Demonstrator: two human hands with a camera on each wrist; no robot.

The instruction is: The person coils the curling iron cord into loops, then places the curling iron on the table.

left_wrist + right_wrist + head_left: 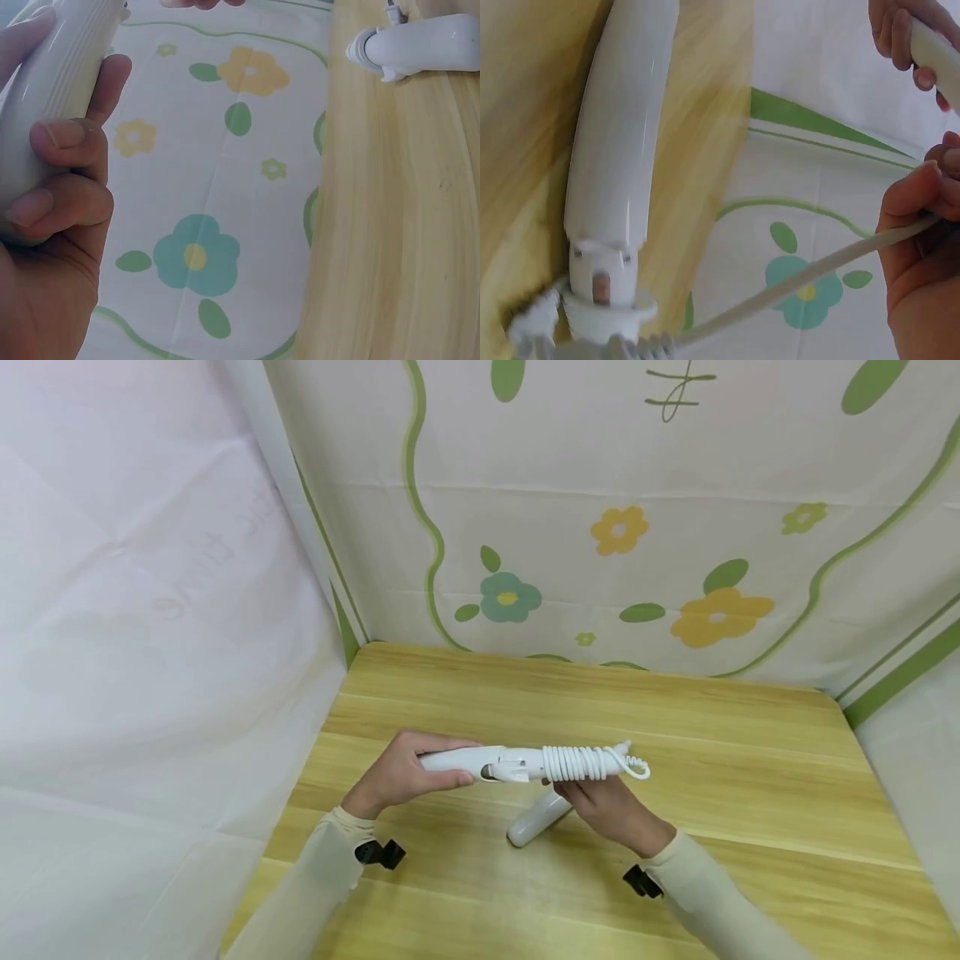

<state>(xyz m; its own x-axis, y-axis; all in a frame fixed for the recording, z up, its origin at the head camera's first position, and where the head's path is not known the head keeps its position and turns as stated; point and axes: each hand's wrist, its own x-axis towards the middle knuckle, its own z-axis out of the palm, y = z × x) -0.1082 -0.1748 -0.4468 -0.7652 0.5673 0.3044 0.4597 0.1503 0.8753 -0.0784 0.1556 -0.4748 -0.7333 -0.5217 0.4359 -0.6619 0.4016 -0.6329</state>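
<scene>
In the head view my left hand (397, 772) grips the thick end of a white wand-shaped appliance (457, 759), which looks like a hair curling iron. It is held level above the table, with a small lever near its middle. White cord (573, 763) is wound in several turns along its right part. My right hand (611, 810) is just below that end; in the right wrist view its fingers (911, 191) pinch a stretched white cord (802, 281). A second white wand-shaped appliance (534, 822) lies on the table beneath, its far end partly hidden by the right hand.
The wood-grain table (450, 893) extends around both hands. A flower-printed cloth (555, 460) hangs along its back edge, with a white cloth wall (150, 610) at the left and another (922, 752) at the right. A black wrist mount (379, 853) sits on the left sleeve.
</scene>
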